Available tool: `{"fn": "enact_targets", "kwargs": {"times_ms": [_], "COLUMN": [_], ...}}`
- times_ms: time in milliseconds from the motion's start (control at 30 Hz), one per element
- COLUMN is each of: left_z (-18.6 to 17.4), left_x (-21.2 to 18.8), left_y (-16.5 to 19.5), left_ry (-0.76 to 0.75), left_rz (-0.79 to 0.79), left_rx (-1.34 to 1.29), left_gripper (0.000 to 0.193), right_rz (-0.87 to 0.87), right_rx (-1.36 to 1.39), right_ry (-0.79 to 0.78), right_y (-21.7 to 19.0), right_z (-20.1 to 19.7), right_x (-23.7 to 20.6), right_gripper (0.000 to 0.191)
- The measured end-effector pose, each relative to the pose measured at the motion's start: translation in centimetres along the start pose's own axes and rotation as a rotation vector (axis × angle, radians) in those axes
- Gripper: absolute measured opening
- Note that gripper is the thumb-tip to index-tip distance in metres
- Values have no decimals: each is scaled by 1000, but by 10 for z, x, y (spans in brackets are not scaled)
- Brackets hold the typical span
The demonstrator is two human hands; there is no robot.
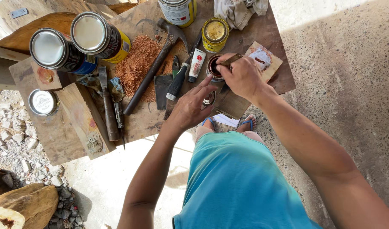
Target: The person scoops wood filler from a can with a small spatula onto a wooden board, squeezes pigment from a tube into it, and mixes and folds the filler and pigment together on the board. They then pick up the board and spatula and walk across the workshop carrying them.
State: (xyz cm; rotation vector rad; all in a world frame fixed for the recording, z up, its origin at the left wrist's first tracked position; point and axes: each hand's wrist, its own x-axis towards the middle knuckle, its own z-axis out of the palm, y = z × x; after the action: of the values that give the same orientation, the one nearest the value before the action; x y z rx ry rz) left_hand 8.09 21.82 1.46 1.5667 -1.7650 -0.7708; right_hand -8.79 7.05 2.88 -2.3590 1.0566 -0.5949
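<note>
Small open tin of dark stain: light, rigid, spillable; left hand open at 7 o'clock, right hand pinching stir stick at 3.

Two big cans lying upper left on bench, shiny lids, black-yellow and black-blue labels. Third can top centre, white label. Small yellow tin beside it. White tube, red mark, centre. Small open tin under my right hand. Round lid far left.
</note>
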Motion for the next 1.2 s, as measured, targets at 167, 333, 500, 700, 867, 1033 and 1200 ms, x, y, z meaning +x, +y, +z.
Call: {"fn": "enact_targets", "kwargs": {"times_ms": [167,333,500,700,867,1033,1200], "left_z": [-3,-2,-4,-4,-2,0,2], "left_x": [-4,-3,-2,-1,1,3,24], "left_y": [-6,-10,-8,-5,-5,12,36], "left_ry": [-14,-33,-55,-40,-42,10,115], "left_rz": [-20,-48,-78,-75,-85,-68,-59], "left_rx": [8,34,6,2,-31,-96,24], "left_gripper": [52,52,52,52,52,56,59], "right_rz": [-67,-18,-41,452,623,789,713], "right_rx": [47,-10,95,738,1083,1356,1350], "right_ry": [-154,-287,-187,134,312,346,534], "right_y": [-6,-11,-2,29,68,105,129], "right_z": [-5,-3,-4,-6,-11,-25,-52], "right_x": [18,24,24,1,-27,-52,-73], "right_gripper": [16,17,15,9,10,10,10]}}
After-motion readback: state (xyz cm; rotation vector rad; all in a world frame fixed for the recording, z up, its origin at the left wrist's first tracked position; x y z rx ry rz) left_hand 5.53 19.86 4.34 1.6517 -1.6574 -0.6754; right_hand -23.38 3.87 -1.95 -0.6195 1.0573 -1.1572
